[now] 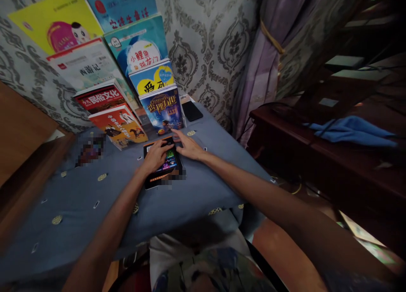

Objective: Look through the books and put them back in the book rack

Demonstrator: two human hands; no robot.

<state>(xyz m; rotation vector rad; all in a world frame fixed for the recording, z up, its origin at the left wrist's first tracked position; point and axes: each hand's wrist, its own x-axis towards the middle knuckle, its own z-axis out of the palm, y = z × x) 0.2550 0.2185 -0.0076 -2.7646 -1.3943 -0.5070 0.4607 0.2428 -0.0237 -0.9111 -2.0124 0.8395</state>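
On the bench [196, 190], a flat book [171, 162] beneath the left hand [155, 156], with the right hand [188, 146] at its right edge. Just behind, propped books [162, 112] in two columns, tier behind tier, before the wall [206, 34]. Right of these, a phone [192, 111]; to their left, a blurred item [90, 151]. Off the bench's right side, a cabinet [264, 118] with a cloth [355, 130] on top.

Head-worn view, forward and down

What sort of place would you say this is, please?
Probably a room in a home, judging by the patterned wall, the tied-back curtain and the cloth-covered table.
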